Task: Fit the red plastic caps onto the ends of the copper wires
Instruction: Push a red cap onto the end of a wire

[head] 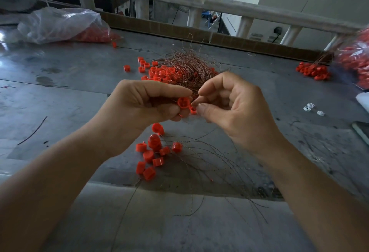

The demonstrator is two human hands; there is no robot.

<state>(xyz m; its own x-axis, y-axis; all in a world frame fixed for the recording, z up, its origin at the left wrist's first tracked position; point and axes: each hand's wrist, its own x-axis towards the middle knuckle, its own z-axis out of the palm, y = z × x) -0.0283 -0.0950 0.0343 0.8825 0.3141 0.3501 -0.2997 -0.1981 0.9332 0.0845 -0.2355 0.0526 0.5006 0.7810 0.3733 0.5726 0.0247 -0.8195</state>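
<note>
Plainly mid-fitting. Left hand (143, 101) curled, thumb and forefinger pinching a red cap (183, 102), open face turned toward the other hand, probably to present the hole to the wire. Right hand (229, 101) likewise closed in a fine pinch, fingertips touching a second, smaller red piece (193, 110) just beside the cap. Presumably gripping a wire end as well, though too thin and too hidden behind the fingers to tell for sure. Both raised above the table (60, 91) and close under the eyes, likely for the sake of such fine work.

Behind the hands, within easy reach: a nest of copper wires (185, 65) lying over a heap of loose caps (161, 72), stock placed together for quick picking. Nearer, below the wrists: a small cluster of capped wires (153, 151), caps bunched, strands fanning toward the near edge. Seemingly the finished lot, set straight down out of the way.

Far left, a clear plastic bag (60, 23) with more red caps inside. Far right, another bag (357, 57) and a separate pile of caps (312, 70) beside it. A few small white bits (311, 108) on the right, well apart from the work.

Judging by the full nest against the small finished cluster: much left to do.
</note>
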